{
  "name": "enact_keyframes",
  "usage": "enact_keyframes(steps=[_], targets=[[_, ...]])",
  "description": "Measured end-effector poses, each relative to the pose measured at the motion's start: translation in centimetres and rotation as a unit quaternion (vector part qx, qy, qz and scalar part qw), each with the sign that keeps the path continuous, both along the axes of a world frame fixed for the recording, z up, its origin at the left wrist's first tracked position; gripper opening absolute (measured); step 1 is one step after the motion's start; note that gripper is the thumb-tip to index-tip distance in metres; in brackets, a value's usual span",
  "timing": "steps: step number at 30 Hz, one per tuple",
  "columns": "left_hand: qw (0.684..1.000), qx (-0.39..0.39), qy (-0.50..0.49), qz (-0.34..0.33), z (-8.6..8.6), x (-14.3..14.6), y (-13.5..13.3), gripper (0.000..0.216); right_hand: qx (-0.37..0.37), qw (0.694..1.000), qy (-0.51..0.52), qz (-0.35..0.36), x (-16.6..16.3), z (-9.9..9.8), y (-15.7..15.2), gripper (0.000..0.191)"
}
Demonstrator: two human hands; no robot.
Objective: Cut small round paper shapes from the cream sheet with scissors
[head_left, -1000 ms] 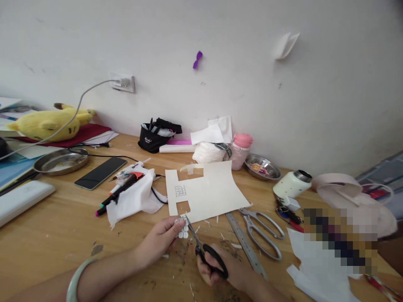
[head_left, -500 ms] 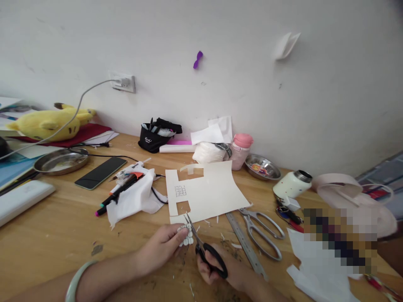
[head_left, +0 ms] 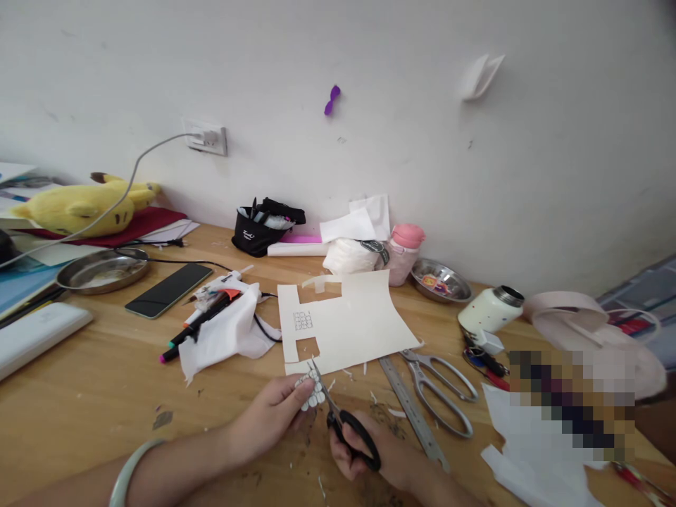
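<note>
Above the wooden table (head_left: 95, 422), the left hand (head_left: 279, 407) pinches the cutout (head_left: 315, 396), tilted compared with a second ago, beside narrowly parted scissors (head_left: 334, 411) gripped in the right hand (head_left: 389, 451), suggesting its trimming angle is being adjusted.

A pale grey wall (head_left: 264, 70), lightly scuffed, rises behind a wood-grained table (head_left: 95, 394), with a white electrical outlet (head_left: 221, 141) mounted at left and the light dimmer toward the right edge.
</note>
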State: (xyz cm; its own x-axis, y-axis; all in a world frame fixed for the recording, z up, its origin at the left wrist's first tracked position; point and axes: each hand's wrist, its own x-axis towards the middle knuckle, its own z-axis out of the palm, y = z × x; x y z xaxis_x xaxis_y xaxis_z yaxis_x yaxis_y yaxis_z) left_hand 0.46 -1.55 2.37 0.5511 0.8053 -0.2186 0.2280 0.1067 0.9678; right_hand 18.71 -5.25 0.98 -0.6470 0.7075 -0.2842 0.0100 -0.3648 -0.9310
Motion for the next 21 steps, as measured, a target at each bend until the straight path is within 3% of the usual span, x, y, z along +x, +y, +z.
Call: enact_keyframes(steps=[5, 21], targets=[[0.999, -0.006, -0.005, -0.032, -0.12, 0.03, -0.1, 0.047, 0.01, 1.0, -0.011, -0.003, 0.02, -0.18, -0.01, 0.058], [1.0, -0.014, -0.007, -0.019, 0.09, -0.02, -0.01, 0.048, -0.021, 1.0, -0.01, -0.014, -0.58, 0.01, 0.18, 0.06]])
